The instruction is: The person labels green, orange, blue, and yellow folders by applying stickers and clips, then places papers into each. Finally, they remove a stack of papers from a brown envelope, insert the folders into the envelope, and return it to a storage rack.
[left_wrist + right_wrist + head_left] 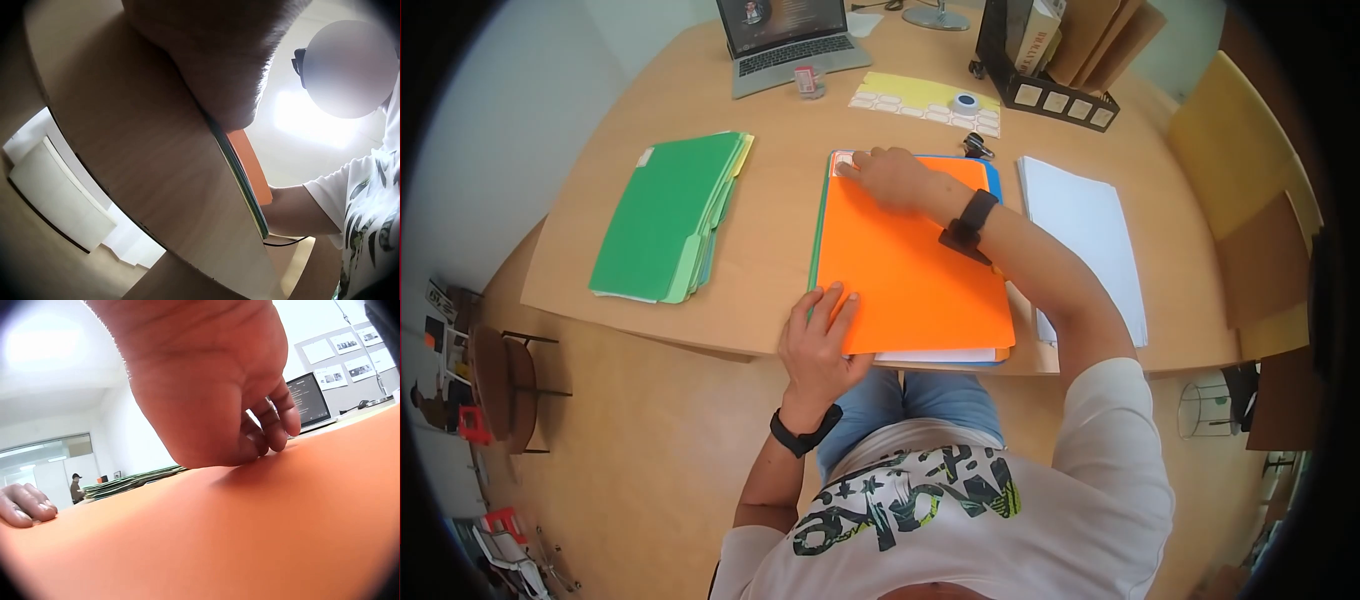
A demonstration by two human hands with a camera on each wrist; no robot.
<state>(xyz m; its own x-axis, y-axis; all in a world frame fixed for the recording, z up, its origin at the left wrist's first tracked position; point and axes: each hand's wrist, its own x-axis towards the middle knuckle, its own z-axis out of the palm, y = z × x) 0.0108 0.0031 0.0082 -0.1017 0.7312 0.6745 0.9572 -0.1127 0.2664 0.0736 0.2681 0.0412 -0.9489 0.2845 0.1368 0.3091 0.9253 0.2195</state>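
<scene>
An orange folder (910, 260) tops a stack at the table's front edge, with blue and green edges showing from beneath. A white label with a red border (842, 165) lies at its far left corner. My right hand (890, 180) presses its fingertips on that label; in the right wrist view the bent fingers (275, 428) touch the orange surface. Near the lower left edge, my left hand (825, 335) rests with spread fingers on the folder. In the left wrist view the underside of the left hand (219, 62) covers part of the stack, whose layered edges (247, 187) show.
Green folders (665, 215) are piled on the left, white paper (1085, 240) on the right. Beyond the stack are a binder clip (977, 146), a label sheet (890, 100) with a tape roll (966, 103), a small red-and-white box (808, 82), a laptop (790, 50) and a black file holder (1060, 100).
</scene>
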